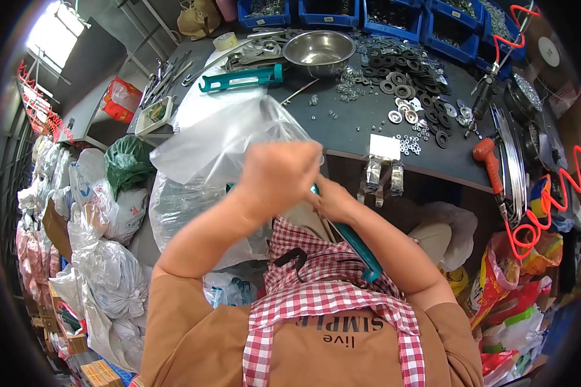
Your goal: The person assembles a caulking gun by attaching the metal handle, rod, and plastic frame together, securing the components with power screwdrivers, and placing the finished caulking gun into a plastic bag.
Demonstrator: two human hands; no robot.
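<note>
My left hand is closed in a fist and smeared by motion in front of my apron. What it grips, if anything, is hidden. A clear plastic bag spreads right behind it, draped over the table edge. My right hand is closed around a long teal metal frame, which slants down across my lap toward my right. The upper end of that frame is partly hidden by my hands. A similar teal frame lies on the table beyond the bag.
A steel bowl, black washers and small nuts lie on the dark table. Blue bins line its back. An orange-handled tool and red coiled hoses are at right. Stuffed plastic bags crowd the left.
</note>
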